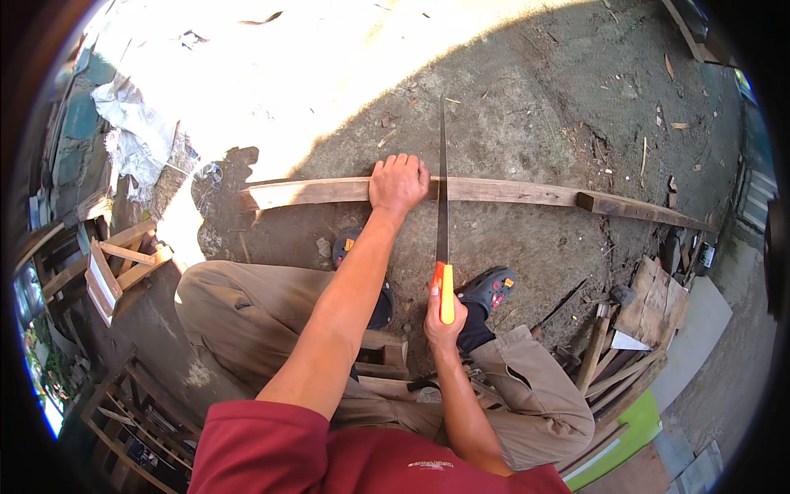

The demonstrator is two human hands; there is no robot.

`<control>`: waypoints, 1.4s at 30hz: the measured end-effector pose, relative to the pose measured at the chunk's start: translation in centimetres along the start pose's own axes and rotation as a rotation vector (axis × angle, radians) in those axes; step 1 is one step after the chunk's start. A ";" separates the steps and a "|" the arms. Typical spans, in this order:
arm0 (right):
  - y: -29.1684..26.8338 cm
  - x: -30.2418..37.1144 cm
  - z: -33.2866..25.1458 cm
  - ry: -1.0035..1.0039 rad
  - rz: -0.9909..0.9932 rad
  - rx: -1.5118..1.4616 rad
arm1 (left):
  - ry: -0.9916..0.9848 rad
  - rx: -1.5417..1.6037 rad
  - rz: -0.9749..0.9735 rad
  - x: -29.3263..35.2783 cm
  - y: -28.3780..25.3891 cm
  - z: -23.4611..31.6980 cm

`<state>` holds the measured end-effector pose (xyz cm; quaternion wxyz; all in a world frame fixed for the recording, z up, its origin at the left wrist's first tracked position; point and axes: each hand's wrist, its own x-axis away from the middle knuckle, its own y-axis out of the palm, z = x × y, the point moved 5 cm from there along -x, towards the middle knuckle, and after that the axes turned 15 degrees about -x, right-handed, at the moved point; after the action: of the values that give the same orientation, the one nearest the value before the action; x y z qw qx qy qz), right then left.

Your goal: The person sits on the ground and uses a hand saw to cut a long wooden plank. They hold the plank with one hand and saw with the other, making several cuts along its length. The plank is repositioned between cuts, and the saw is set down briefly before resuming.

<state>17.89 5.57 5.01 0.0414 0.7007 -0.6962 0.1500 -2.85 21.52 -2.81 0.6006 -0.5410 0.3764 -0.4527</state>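
A long wooden plank (510, 192) lies crosswise in front of me. My left hand (399, 188) is closed over it, fingers wrapped around the far edge. Just right of that hand, a handsaw (443, 222) crosses the wood, its dark, narrow blade pointing away from me. My right hand (445, 319) grips the saw's orange and yellow handle, on the near side of the plank. Whether the teeth have cut into the wood cannot be made out. A second, darker piece of wood (634, 208) touches the plank's right end.
My clog-clad right foot (490, 288) rests close to the saw handle. Scrap wood (132, 267) is piled at the left, near a crumpled white sack (140, 132). More boards (650, 309) lean at the right. A thin dark blade-like strip (561, 309) lies beside my right knee.
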 end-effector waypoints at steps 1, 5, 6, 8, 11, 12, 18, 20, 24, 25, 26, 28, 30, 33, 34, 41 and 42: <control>-0.3 0.6 0.2 0.012 0.000 0.017 | -0.010 -0.008 -0.020 0.2 0.2 0.0; -1.5 2.7 -0.6 -0.019 0.016 0.060 | -0.028 -0.020 -0.055 -0.2 0.2 -0.4; -1.5 2.7 -0.7 -0.021 0.001 0.055 | -0.028 -0.015 -0.067 -0.1 0.3 -0.3; -1.6 2.8 -0.6 -0.021 -0.021 0.070 | -0.017 -0.026 -0.036 -0.2 0.2 -0.3; -1.8 2.8 0.3 -0.001 -0.034 0.088 | -0.006 -0.044 -0.024 0.0 0.1 -0.3; -1.7 2.9 0.6 0.011 -0.029 0.066 | -0.006 -0.052 -0.021 0.0 0.1 -0.3; -3.4 4.5 2.4 -0.023 0.017 0.124 | -0.033 -0.040 -0.036 0.0 0.1 -0.3; -3.1 4.1 1.7 -0.067 -0.015 0.103 | -0.019 -0.044 -0.007 -0.3 0.1 -0.4; -2.2 4.4 -0.2 0.013 -0.042 0.088 | -0.008 -0.055 -0.004 -0.1 -0.1 -0.3; -2.0 4.6 -0.3 0.050 -0.037 0.071 | -0.008 -0.054 -0.003 -0.1 -0.1 -0.4; -2.3 5.0 0.2 0.037 -0.038 0.091 | -0.010 -0.052 0.001 -0.1 -0.1 -0.4; -3.0 5.6 1.5 0.007 -0.038 0.075 | -0.011 -0.035 -0.008 0.0 0.1 -0.5; -3.4 5.1 1.8 -0.031 -0.035 0.065 | -0.012 -0.007 -0.030 -0.1 0.2 -0.4; -3.7 4.5 1.7 -0.051 -0.043 0.076 | 0.011 -0.004 0.015 0.0 -0.5 -0.2; -3.8 4.5 1.5 -0.029 -0.053 0.092 | 0.008 -0.011 0.000 -0.4 -0.6 -0.2; -4.7 6.2 2.0 0.022 -0.039 0.074 | -0.028 -0.008 -0.011 0.0 0.2 -0.6; -4.7 6.0 1.7 0.004 -0.027 0.082 | -0.034 0.004 -0.007 -0.1 0.1 -0.4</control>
<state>22.75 -0.54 5.66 0.0160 0.7109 -0.6799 0.1792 -3.26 21.53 -3.00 0.6066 -0.5486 0.3631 -0.4462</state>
